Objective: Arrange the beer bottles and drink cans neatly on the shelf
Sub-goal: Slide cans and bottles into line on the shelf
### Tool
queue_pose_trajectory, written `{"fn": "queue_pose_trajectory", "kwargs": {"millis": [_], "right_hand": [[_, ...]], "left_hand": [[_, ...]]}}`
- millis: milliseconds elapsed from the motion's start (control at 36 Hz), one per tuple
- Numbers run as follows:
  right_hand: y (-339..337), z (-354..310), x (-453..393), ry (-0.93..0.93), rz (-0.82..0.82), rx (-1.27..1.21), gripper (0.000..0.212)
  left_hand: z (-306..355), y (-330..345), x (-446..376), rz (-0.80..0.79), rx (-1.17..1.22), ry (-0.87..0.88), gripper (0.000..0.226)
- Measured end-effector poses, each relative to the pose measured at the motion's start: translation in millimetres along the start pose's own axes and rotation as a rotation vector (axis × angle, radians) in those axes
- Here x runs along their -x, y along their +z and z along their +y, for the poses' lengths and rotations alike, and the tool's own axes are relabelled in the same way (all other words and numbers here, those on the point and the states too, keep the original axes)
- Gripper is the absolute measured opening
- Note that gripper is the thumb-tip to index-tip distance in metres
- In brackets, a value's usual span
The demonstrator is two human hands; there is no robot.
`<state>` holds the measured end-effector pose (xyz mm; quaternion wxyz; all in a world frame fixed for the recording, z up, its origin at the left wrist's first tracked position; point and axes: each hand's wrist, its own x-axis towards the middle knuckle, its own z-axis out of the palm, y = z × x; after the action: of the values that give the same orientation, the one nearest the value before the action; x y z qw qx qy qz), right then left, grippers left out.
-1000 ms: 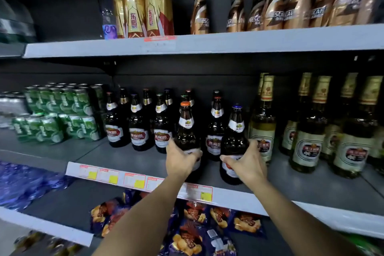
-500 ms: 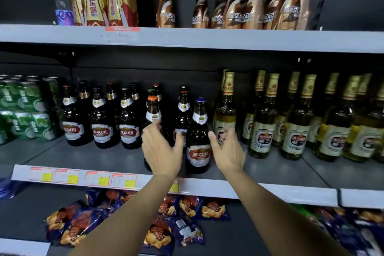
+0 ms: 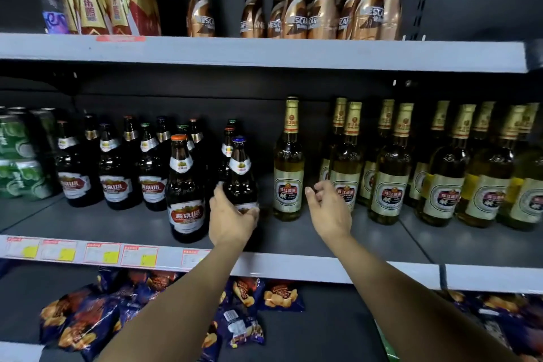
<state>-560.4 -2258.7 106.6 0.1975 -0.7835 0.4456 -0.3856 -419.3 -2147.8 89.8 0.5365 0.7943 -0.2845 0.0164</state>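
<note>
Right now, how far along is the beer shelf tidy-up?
Done: the three dark bottles at the left stand in an even front row, and the green cans are stacked. In hand: the left hand grips the blue-capped bottle; the right hand hovers, holding nothing. Left: the orange-capped bottle stands forward of its row, and a lone gold-foil bottle stands apart from the others.

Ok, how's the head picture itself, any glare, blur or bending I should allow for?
Head view: the shelf edge bows from wide-angle distortion; the green cans at the left margin are smeared; glare spots sit on the gold-necked bottles; the shelf back is dark; the left hand and blue-capped bottle read sharp.
</note>
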Motion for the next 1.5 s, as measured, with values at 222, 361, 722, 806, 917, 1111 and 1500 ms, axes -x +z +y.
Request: {"fn": "queue_pose_trajectory", "kwargs": {"millis": [222,361,722,806,917,1111,1500], "right_hand": [[6,-8,-24,-0.021,-0.071,-0.003,0.046],[9,-19,-44,-0.006,-0.122,-0.052,0.063],[33,-39,-79,0.092,-0.137,-0.081,0.088],[37,-40,-77,0.111,-0.109,-0.072,0.074],[26,-38,-68,0.079,-0.113,-0.093,0.074],[-12,-33,-33,-0.037,-0.126,-0.117,0.086],[-186,82,27,0.04,0.026,-0.197,0.078]], "left_hand": [[9,20,25,0.35,-0.176,0.443,0.072],[33,55,43,-0.027,-0.037,0.539,0.057],[41,106,-33,-0.325,0.256,-0.093,0.099],[40,111,-37,-0.271,0.268,-0.098,0.079],[43,107,-31,-0.169,0.197,-0.084,0.052],[59,87,16,-0.08,0.137,-0.012,0.047],[169,153,177,-0.132,0.116,0.118,0.047]]}}
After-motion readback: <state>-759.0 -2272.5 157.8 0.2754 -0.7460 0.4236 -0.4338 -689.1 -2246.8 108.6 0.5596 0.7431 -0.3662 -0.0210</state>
